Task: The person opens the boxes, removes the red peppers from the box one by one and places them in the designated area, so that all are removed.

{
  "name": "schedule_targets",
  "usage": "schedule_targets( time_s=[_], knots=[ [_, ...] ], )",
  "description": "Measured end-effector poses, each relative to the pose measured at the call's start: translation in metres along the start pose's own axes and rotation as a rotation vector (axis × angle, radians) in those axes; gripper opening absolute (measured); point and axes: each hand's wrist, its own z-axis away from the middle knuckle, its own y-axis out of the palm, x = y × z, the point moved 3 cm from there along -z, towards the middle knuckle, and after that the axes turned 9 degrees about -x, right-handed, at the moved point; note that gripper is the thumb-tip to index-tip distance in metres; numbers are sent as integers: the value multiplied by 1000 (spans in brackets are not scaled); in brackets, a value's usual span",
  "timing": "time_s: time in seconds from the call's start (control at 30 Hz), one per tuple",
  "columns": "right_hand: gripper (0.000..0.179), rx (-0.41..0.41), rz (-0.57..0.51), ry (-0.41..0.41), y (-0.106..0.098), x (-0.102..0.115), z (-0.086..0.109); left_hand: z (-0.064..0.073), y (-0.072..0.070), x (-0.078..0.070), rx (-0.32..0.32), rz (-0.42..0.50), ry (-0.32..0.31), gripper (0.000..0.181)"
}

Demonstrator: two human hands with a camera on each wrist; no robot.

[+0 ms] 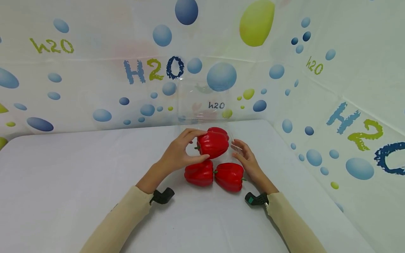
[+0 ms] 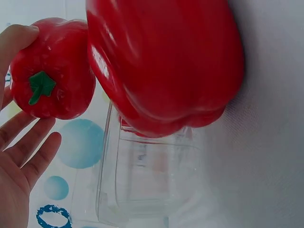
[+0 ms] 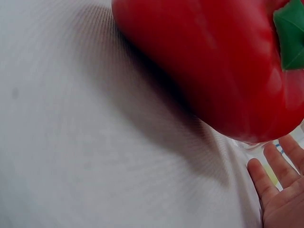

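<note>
My left hand holds a red bell pepper between thumb and fingers, raised over a clear plastic box. In the left wrist view that pepper's green stem faces the camera. Another red bell pepper shows partly behind it, seemingly inside the box. The box's hinged lid stands up at the back. At the right side of the box is my right hand, its fingers spread and lightly bent against or close to the wall; exact contact is unclear.
Two more red bell peppers, a left one and a right one, lie on the white table in front of the box, between my forearms. A printed curtain hangs behind and along the right side.
</note>
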Motion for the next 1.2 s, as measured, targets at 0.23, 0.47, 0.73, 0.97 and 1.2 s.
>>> schedule_targets(
  time_s=[0.23,0.47,0.73,0.97,1.2],
  knots=[
    [65,-4,16,23,0,0,1,-1,5,-9,14,44,39,68],
    [65,-7,17,42,-1,1,2,1,11,-15,46,74,92,68],
    [57,11,-2,9,-2,0,1,3,17,-19,67,107,114,68],
    [64,30,-31,-22,0,0,1,6,22,-22,105,147,114,69],
    [70,41,-73,-40,1,-2,1,8,27,-28,174,210,103,68]
  ],
)
